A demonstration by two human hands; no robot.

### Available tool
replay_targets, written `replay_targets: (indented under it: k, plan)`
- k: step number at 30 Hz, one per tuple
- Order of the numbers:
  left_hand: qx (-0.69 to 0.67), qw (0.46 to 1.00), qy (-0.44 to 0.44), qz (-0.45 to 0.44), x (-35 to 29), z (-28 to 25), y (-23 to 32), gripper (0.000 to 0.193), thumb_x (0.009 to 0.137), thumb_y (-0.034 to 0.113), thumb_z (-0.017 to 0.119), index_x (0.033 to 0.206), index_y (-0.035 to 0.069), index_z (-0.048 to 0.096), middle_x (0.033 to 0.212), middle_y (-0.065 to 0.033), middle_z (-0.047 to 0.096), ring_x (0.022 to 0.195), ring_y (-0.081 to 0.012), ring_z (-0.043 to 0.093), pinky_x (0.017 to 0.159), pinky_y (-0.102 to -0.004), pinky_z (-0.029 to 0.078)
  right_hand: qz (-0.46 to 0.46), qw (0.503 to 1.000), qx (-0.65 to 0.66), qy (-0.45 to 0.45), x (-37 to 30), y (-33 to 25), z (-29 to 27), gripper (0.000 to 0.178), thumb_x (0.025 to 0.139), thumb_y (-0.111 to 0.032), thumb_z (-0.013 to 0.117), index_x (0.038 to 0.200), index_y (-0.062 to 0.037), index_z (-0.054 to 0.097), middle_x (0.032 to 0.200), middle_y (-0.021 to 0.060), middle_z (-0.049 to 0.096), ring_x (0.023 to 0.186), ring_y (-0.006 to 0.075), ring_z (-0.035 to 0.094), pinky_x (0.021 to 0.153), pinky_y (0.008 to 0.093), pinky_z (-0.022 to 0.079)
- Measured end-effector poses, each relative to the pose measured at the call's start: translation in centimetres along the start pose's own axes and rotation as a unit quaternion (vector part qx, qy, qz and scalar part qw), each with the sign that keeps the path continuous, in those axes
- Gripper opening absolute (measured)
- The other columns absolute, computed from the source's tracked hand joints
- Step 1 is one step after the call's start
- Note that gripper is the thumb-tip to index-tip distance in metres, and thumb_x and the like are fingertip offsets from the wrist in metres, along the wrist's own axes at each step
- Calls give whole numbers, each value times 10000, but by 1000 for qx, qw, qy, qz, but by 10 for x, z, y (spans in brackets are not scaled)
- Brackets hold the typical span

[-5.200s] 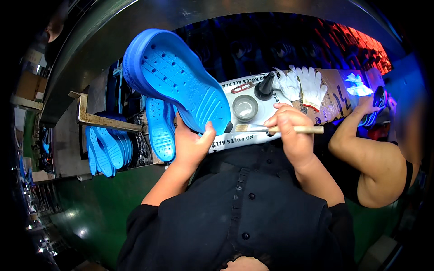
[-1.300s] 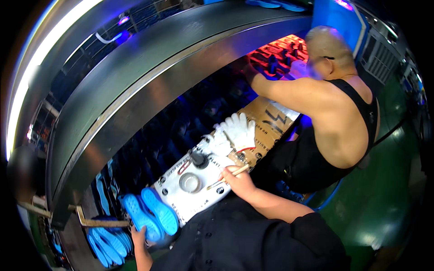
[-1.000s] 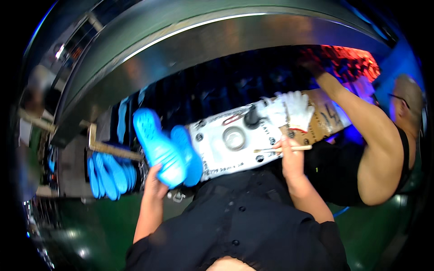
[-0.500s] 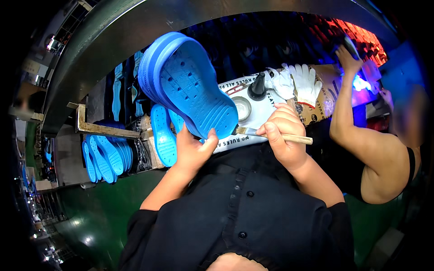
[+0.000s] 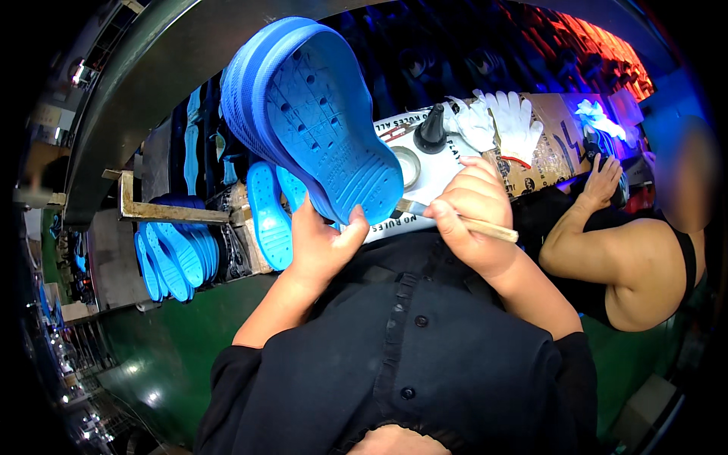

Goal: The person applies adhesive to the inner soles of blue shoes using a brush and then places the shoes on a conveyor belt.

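A thick blue shoe sole [image 5: 315, 114] with a raised rim and small holes is tilted up in front of me. My left hand [image 5: 324, 236] grips its near end, the thumb on the inner face. Between the fingers of my right hand [image 5: 472, 216] is a flat paintbrush [image 5: 485, 228] with a pale wooden handle. Its bristle end is beside the sole's near right edge; whether they touch I cannot tell. Behind the brush stand a shallow round dish [image 5: 409, 166] and a black cone-shaped bottle [image 5: 431, 130]. Several thin blue soles [image 5: 268, 216] lie left of my left hand.
White gloves [image 5: 509, 125] lie on a taped cardboard sheet [image 5: 547, 140]. A stack of blue soles [image 5: 178, 254] rests at the left below a metal bracket [image 5: 163, 213]. A curved metal beam [image 5: 129, 114] passes overhead. A co-worker [image 5: 626, 265] sits close on the right.
The sole has shifted slightly up and left in view. My right hand and the brush have moved a little. The co-worker's raised arm has come down towards a dark object.
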State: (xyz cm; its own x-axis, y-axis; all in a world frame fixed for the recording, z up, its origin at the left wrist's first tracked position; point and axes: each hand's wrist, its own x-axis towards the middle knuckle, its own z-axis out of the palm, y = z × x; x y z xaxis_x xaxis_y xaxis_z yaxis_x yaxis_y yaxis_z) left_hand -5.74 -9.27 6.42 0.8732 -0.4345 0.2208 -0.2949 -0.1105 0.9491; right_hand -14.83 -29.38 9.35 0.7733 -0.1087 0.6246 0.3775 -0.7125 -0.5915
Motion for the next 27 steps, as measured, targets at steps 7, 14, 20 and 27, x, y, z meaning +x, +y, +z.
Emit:
replay_targets:
  k: [7,14,20,27]
  plan:
    - [-16,1000,4,-22,0,0,0,359,738,49,631,1071,-38,530,918,-100,644,801,-143,615,734,-283,494,5,999,-31,12,-4,8,-3,177,765,-149,683,614,-83,619,571,25,526,572,219,516,827,386,409]
    - [24,1000,7,18,-2,2,-3,329,724,38,637,1036,-19,552,855,-94,649,767,-141,616,703,-281,490,-10,1000,-7,-25,-9,2,2,156,748,-152,703,619,-98,632,583,24,537,618,209,526,847,382,396]
    - [53,995,6,89,-1,2,-11,243,695,14,646,931,-2,590,791,-96,646,713,-157,623,664,-291,488,23,999,23,0,-9,5,-3,207,789,-171,666,607,-85,615,573,28,536,584,221,521,824,384,408]
    - [37,985,10,165,4,5,-5,264,668,-46,636,928,-29,595,841,-104,630,732,-193,621,675,-300,491,6,1000,12,-12,-9,1,0,213,792,-154,655,594,-87,611,572,35,538,583,220,522,830,380,407]
